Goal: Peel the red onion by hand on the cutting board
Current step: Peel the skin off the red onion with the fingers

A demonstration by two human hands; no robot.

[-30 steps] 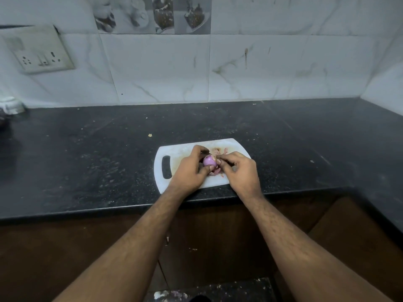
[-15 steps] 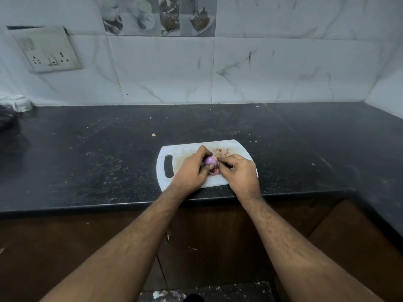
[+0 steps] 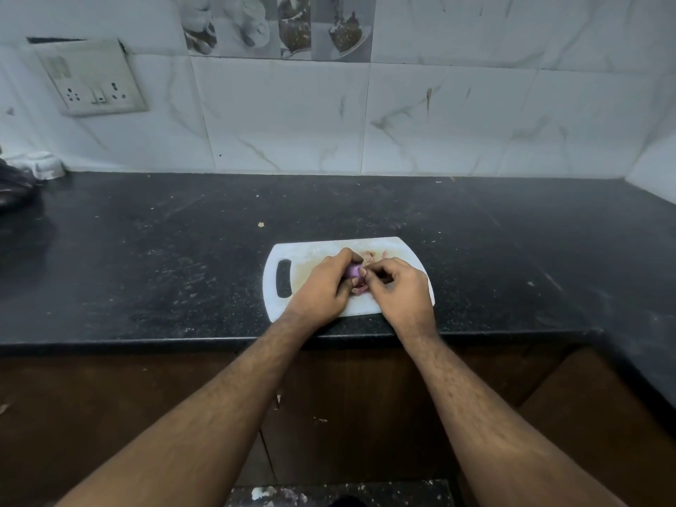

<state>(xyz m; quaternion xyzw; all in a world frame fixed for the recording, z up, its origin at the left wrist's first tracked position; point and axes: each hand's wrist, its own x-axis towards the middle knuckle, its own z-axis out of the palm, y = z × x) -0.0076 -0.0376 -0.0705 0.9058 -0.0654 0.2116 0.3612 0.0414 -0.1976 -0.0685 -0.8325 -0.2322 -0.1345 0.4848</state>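
Observation:
A small purple-red onion (image 3: 352, 271) is held just above a white plastic cutting board (image 3: 311, 256) near the counter's front edge. My left hand (image 3: 323, 287) grips the onion, fingers curled round it so only a small patch shows. My right hand (image 3: 400, 290) meets it from the right, thumb and fingertips pinching at the onion's skin. Loose pinkish peel scraps (image 3: 369, 256) lie on the board behind my hands, and another scrap (image 3: 360, 289) shows between them.
The black stone counter (image 3: 146, 250) runs left and right, with a crumb (image 3: 261, 224) behind the board. A white object (image 3: 44, 164) and a dark item (image 3: 14, 188) sit far left by the tiled wall. A socket plate (image 3: 91, 80) is on the wall.
The onion has been turned a little in my left hand and less of it shows. My right fingers have shifted their pinch on the skin. The camera has tilted slightly.

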